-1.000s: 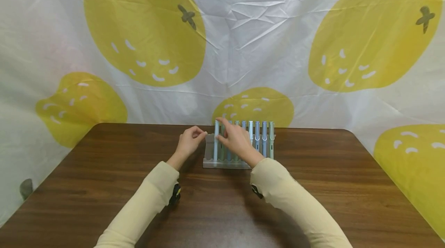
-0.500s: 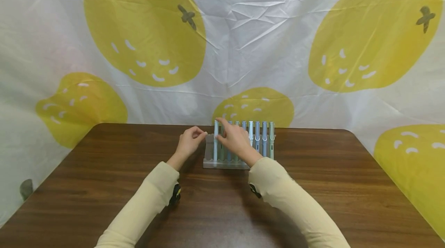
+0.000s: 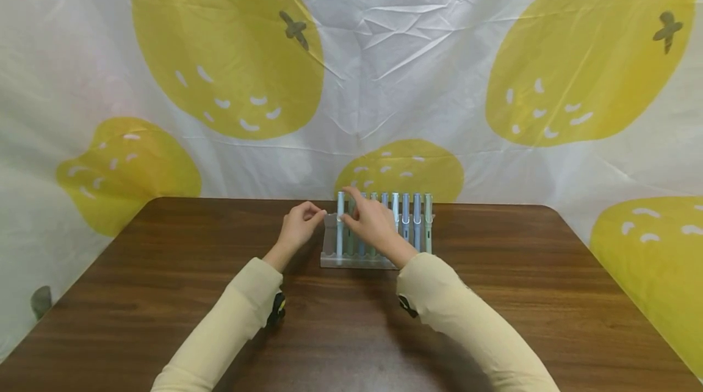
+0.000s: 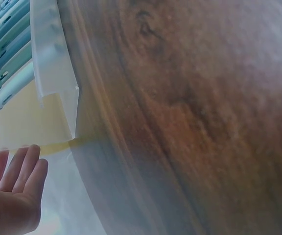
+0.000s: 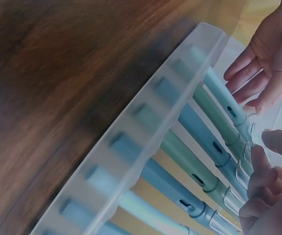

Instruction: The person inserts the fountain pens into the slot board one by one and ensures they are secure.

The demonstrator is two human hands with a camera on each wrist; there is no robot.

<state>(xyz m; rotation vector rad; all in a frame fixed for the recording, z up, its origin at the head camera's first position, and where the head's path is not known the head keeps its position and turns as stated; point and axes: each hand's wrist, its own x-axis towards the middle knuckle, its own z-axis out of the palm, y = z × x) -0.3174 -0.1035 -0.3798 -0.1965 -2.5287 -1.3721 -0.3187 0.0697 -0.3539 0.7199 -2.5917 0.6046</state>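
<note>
A clear pen rack [image 3: 330,238] stands near the table's far edge, with a row of capped fountain pens upright in its notches. My left hand [image 3: 296,225] pinches the rack's upper left edge between thumb and fingertip; its other fingers show extended in the left wrist view. At the leftmost pen in the row, a light-blue fountain pen [image 3: 340,238], my right hand [image 3: 376,222] has its thumb at the cap and its index finger by the top. That pen's clip faces forward. The right hand covers parts of several pens behind it.
Blue and green pens [image 3: 417,221] fill the rack's right side. One bare notch lies left of the light-blue pen. The brown wooden table [image 3: 351,331] extends toward me. A white curtain [image 3: 357,74] with yellow fruit prints hangs close behind.
The light-blue pen has turned in its notch, so its clip now shows at the front. My right index finger has shifted slightly right. The left hand keeps its place on the rack.
</note>
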